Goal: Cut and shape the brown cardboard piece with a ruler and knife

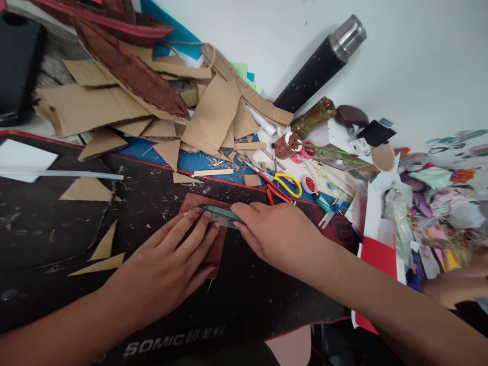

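Note:
A brown-painted piece of cardboard (214,254) lies on the dark mat. My left hand (168,256) rests over it, fingers stretched out, their tips pressing on a clear, ruler-like strip (225,221) laid across the cardboard. In my right hand (272,229) is a slim green cutter-like tool (221,211), pinched between thumb and curled fingers. It points left along the strip, and its tip is by my left fingertips, where I cannot make it out. Several cardboard offcuts (104,241) lie left of my left hand.
Behind the mat (152,315) are piled cardboard scraps (211,114) and a brown boat-shaped piece (133,71). Yellow-handled scissors (287,185), a paint jar (285,146) and a black thermos (316,71) stand or lie farther right. Another person's arm (457,279) shows at the right edge.

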`<state>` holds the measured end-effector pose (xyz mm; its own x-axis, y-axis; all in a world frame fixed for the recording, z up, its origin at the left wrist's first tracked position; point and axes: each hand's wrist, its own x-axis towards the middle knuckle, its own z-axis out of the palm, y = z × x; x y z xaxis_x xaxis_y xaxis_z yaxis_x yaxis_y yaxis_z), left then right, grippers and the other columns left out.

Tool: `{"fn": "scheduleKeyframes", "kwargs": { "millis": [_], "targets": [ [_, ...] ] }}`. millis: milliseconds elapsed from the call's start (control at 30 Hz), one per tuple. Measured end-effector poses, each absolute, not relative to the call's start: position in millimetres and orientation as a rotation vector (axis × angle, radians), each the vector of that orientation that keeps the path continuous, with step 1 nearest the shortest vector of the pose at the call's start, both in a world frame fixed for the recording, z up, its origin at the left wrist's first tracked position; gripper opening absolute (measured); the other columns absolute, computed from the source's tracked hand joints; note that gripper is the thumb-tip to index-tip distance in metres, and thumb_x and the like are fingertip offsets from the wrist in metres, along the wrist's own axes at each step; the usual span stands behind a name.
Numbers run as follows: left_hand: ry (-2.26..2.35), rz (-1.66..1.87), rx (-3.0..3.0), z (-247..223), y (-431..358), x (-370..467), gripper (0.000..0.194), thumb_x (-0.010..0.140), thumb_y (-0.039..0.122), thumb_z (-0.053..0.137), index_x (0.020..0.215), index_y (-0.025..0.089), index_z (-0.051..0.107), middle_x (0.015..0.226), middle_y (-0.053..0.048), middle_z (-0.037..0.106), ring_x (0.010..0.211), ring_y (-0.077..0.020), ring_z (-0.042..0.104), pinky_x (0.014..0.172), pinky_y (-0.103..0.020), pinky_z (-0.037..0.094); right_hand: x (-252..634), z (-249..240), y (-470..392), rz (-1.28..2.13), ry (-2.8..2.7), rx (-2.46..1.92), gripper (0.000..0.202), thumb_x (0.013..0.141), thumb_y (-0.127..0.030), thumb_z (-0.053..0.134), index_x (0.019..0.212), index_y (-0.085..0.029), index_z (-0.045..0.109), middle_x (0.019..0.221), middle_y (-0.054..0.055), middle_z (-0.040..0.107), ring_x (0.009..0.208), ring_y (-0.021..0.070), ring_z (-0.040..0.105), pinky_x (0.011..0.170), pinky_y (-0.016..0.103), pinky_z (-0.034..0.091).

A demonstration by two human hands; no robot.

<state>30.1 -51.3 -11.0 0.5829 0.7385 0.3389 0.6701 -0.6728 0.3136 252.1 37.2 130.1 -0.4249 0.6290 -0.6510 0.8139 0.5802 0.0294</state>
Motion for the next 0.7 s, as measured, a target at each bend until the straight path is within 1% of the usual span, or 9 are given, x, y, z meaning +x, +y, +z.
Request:
{"fn": "scheduleKeyframes", "kwargs": {
  "millis": [100,200,300,367,433,533,633,700],
  "targets": [
    [1.184,0.687,2.655,-11.8,-51.6,30.3,0.071,0.119,0.054,0.051,0.175,0.010,0.057,0.160,-0.021,0.076,0.155,-0.0395,0.065,0.131,-0.053,0.051,250.4,130.6,37.8,-0.369,2.193,1.141,0.027,0.123,-0.023,0.051,0.143,-0.018,0.068,0.121,0.015,0.086,0.097,0.0266,0.085,0.066,0.033,0.046],
    [1.186,0.678,2.653,-12.7,-51.7,29.9,0.073,0.118,0.054,0.054,0.177,0.011,0.054,0.160,-0.021,0.076,0.157,-0.0394,0.064,0.133,-0.053,0.050,247.9,131.9,38.3,-0.340,2.217,1.131,0.025,0.124,-0.024,0.048,0.136,-0.018,0.070,0.113,0.013,0.086,0.095,0.0261,0.085,0.066,0.032,0.047],
    [1.186,0.665,2.665,-12.0,-51.0,29.4,0.070,0.119,0.054,0.050,0.171,0.009,0.060,0.159,-0.021,0.077,0.156,-0.0402,0.065,0.133,-0.054,0.049,246.2,133.5,39.3,-0.286,2.254,1.106,0.026,0.123,-0.022,0.047,0.131,-0.018,0.071,0.106,0.013,0.085,0.091,0.0267,0.085,0.065,0.032,0.047],
    [1.180,0.666,2.674,-11.0,-50.4,29.4,0.069,0.121,0.055,0.046,0.166,0.007,0.065,0.158,-0.022,0.077,0.154,-0.0407,0.066,0.132,-0.054,0.048,246.6,133.9,40.4,-0.263,2.260,1.082,0.025,0.121,-0.019,0.048,0.132,-0.018,0.070,0.105,0.013,0.085,0.090,0.0272,0.085,0.065,0.032,0.048],
    [1.178,0.667,2.675,-10.2,-50.1,29.6,0.069,0.121,0.055,0.044,0.165,0.006,0.066,0.159,-0.022,0.077,0.154,-0.0406,0.066,0.133,-0.053,0.048,248.1,133.6,41.2,-0.258,2.260,1.060,0.024,0.119,-0.016,0.051,0.132,-0.017,0.070,0.105,0.014,0.085,0.091,0.0272,0.086,0.066,0.032,0.049],
    [1.182,0.661,2.664,-10.5,-50.6,29.4,0.070,0.121,0.056,0.046,0.172,0.009,0.060,0.162,-0.020,0.075,0.157,-0.0392,0.064,0.134,-0.052,0.047,249.9,132.6,41.2,-0.252,2.265,1.049,0.023,0.117,-0.014,0.052,0.132,-0.017,0.069,0.105,0.014,0.085,0.090,0.0272,0.086,0.066,0.032,0.051],
    [1.187,0.653,2.651,-11.7,-51.7,28.4,0.074,0.120,0.057,0.048,0.179,0.012,0.051,0.163,-0.019,0.075,0.158,-0.0384,0.064,0.135,-0.052,0.047,248.7,133.4,41.1,-0.251,2.261,1.030,0.024,0.116,-0.011,0.050,0.132,-0.016,0.069,0.104,0.013,0.084,0.088,0.0275,0.086,0.063,0.032,0.050],
    [1.188,0.645,2.656,-12.4,-52.4,27.8,0.074,0.120,0.057,0.048,0.179,0.012,0.050,0.163,-0.020,0.075,0.158,-0.0388,0.064,0.135,-0.052,0.047,246.3,135.8,41.6,-0.256,2.247,1.017,0.026,0.116,-0.010,0.049,0.134,-0.015,0.068,0.104,0.013,0.084,0.086,0.0276,0.085,0.060,0.033,0.049]
  ]
}}
